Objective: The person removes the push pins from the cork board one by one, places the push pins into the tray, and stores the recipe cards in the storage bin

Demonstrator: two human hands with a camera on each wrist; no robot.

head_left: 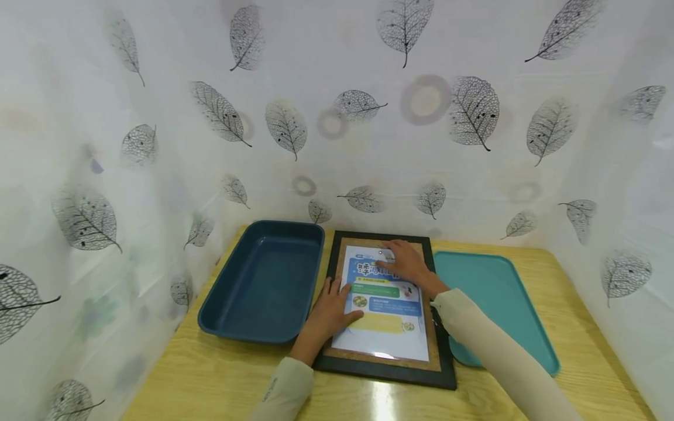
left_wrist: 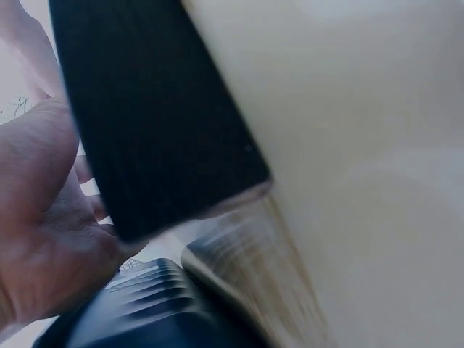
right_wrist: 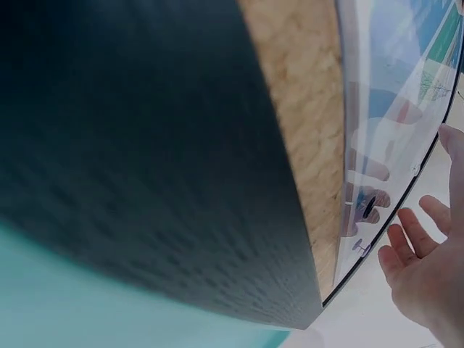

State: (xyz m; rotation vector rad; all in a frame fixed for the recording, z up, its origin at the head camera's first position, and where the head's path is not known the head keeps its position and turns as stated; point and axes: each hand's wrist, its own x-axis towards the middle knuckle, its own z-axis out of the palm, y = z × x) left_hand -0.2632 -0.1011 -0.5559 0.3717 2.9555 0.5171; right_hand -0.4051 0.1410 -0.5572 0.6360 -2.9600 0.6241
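Note:
A cork board (head_left: 433, 336) with a black frame (head_left: 389, 377) lies in the middle of the table. On it is a glossy printed sheet (head_left: 376, 344) with blue, green and yellow blocks, its surface reflecting fingers in the right wrist view. My left hand (head_left: 327, 309) rests at the left side of the board, its fingers spread and its thumb reaching over the sheet. My right hand (head_left: 404, 263) lies over the sheet's upper right part, fingers extended toward its top edge. In the right wrist view that hand (right_wrist: 435, 261) shows loosely spread fingers close to the sheet.
A deep dark blue tray (head_left: 263, 280) stands left of the board on the wooden table (head_left: 210, 374). Right of the board lies a flat teal tray (head_left: 495, 292), partly under my right forearm. A white leaf-patterned curtain (head_left: 337, 158) encloses the back and sides.

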